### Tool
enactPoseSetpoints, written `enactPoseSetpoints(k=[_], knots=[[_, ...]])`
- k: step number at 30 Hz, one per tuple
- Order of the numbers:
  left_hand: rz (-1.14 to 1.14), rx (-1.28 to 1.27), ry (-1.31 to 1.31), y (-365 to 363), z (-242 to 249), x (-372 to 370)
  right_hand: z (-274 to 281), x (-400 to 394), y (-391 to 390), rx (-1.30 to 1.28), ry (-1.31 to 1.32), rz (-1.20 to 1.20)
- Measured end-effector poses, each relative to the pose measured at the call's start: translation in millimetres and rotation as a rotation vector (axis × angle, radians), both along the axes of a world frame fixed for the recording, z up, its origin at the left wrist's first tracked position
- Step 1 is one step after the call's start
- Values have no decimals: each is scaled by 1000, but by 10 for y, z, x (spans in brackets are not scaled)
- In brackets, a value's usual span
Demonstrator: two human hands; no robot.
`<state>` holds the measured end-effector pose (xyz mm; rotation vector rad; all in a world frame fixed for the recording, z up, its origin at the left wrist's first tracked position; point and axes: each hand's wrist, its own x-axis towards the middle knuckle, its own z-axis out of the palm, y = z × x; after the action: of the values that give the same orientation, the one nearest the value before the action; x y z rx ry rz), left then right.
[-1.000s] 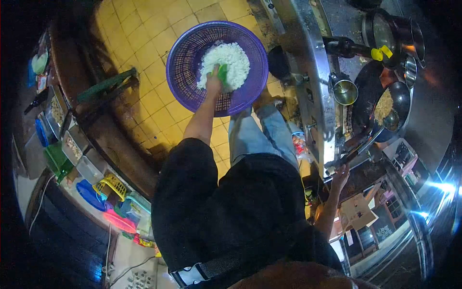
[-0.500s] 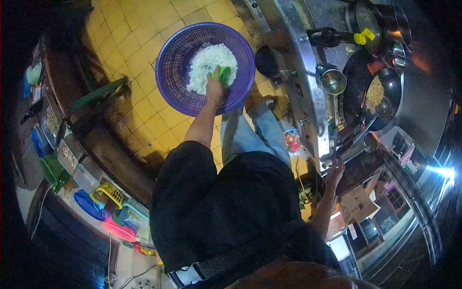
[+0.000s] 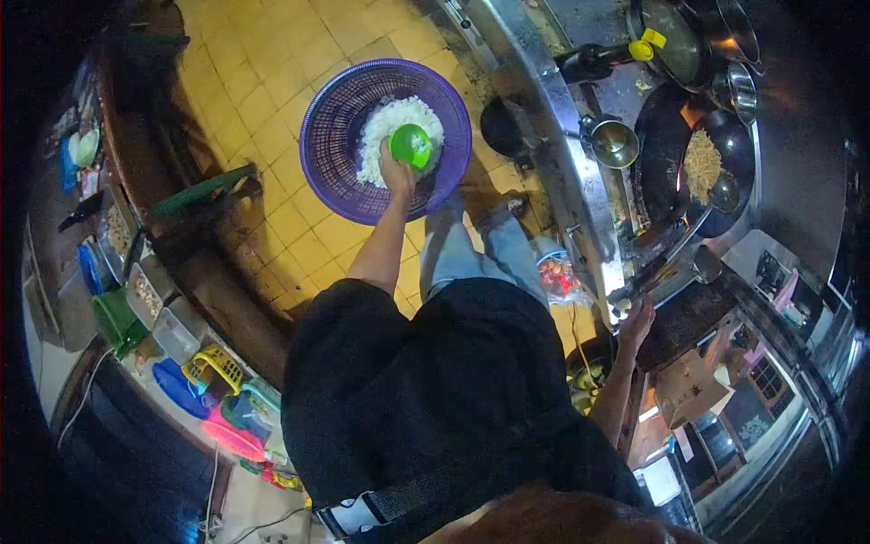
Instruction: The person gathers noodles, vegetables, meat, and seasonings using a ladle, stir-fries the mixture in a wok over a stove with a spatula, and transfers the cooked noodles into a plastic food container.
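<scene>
My left hand [image 3: 397, 172] grips a bright green bowl [image 3: 410, 146] by its side, above white rice [image 3: 376, 136] in a purple woven basket [image 3: 311, 168]. The bowl's open side faces up, with a little rice inside. The basket stands over the yellow tiled floor, beyond my legs. At the right, my right hand [image 3: 637, 324] is closed at the metal stove edge [image 3: 594, 213], near the ends of long handles; what its fingers hold is hidden. A dark wok [image 3: 657, 136] on the stove contains noodle-like food [image 3: 701, 166] and a ladle [image 3: 724, 192].
Dark bottle with yellow cap [image 3: 589, 63] and metal pot [image 3: 614, 145] stand along the stove. A bag of red items [image 3: 557, 275] is beside my legs. On the left are a green bar [image 3: 204, 190], plastic tubs [image 3: 178, 334], a yellow basket [image 3: 214, 365] and a pink tray [image 3: 233, 435].
The green bowl has turned upward in my left hand, so its inside now shows. My right hand remains at the stove edge. The whole view has shifted slightly.
</scene>
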<state>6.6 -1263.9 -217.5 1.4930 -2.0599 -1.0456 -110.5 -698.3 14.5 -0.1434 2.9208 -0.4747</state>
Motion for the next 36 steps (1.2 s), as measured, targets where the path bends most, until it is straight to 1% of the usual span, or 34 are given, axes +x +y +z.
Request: enactPoseSetpoints(k=[2, 3, 4, 5, 6, 7, 8, 9, 10, 11, 12, 13, 14, 15, 16, 17, 18, 19, 20, 21, 22, 23, 24, 25, 26, 27, 28, 29, 30, 31, 32, 34, 35, 36], knots=[[15, 33, 68, -45, -10, 15, -210, -97, 309, 122, 182, 260], [52, 24, 49, -2, 326, -61, -323, -144, 408, 184, 283, 261], [39, 6, 53, 36, 650, -138, -353, -162, 346, 168, 288, 247], [116, 112, 83, 92, 942, -202, -296, -185, 224, -280, 106, -94], [183, 222, 116, 157, 1131, -257, -140, -221, 29, -727, -76, -437], [122, 179, 216, 181, 1082, -217, 117, -286, -186, -653, -187, -405], [43, 172, 293, 178, 841, -143, 112, -394, -244, -615, -226, -477], [-24, 205, 365, 190, 876, -207, -304, -478, 112, -483, -108, -319], [-81, 250, 434, 283, 1039, -300, 1, -501, -156, -637, -277, -454], [-138, 294, 489, 400, 1236, -403, -41, -532, -171, -802, -313, -535], [-195, 330, 533, 536, 1438, -524, 30, -581, -212, -861, -362, -583], [-256, 343, 573, 688, 1669, -687, -69, -606, -112, -1069, -408, -599], [-304, 420, 597, 875, 2040, -883, -162, -607, -48, -1280, -456, -596], [-349, 498, 616, 1064, 2418, -1079, -119, -661, -57, -1319, -427, -606], [-383, 642, 614, 1342, 2886, -1313, 43, -727, -175, -1279, -502, -620], [-450, 636, 633, 1551, 3054, -1544, 143, -757, -273, -1233, -578, -630], [-580, 610, 519, 1699, 3186, -1826, 161, -762, -317, -1339, -549, -626], [-663, 578, 533, 1922, 3354, -2074, 130, -815, -307, -1339, -543, -632], [-821, -20, 677, 2063, 3055, -2466, 53, -867, -291, -1337, -537, -639], [-848, 63, 463, 2310, 3404, -2684, -150, -898, -285, -1314, -438, -730], [-924, -153, 460, 2544, 3514, -2924, -307, -949, -277, -1286, -338, -820], [-989, -370, 455, 2749, 3566, -3159, 52, -1015, -316, -1294, -429, -835], [-1014, -378, 469, 2921, 3618, -3353, -28, -1057, -248, -1252, -308, -751], [-1084, -452, 393, 3095, 3659, -3546, -303, -1107, -142, -995, -128, -623], [-1147, -523, 313, 3261, 3674, -3730, -147, -1079, -81, -730, 3, -481], [-1173, -651, 330, 3360, 3608, -3912, 7, -1052, -19, -445, 150, -378], [-1191, -657, 342, 3442, 3542, -4067, 192, -1021, 31, -448, 161, -397], [-1198, -713, 317, 3493, 3525, -4201, 311, -1022, 83, -329, 104, -430], [-1201, -769, 288, 3516, 3491, -4299, 360, -1010, 128, -213, 41, -459], [-1156, -706, 216, 3541, 3550, -4332, 340, -985, 175, -187, 73, -452], [-1158, -711, 218, 3519, 3600, -4343, 316, -972, 202, -191, 76, -455], [-1010, -661, 355, 3369, 3660, -4211, 274, -911, 216, -151, 215, -463], [-883, -658, 394, 3277, 3636, -4134, 472, -873, 156, -131, 162, -485], [-859, -535, 498, 3119, 3616, -4009, 314, -913, 164, -131, 162, -479]])
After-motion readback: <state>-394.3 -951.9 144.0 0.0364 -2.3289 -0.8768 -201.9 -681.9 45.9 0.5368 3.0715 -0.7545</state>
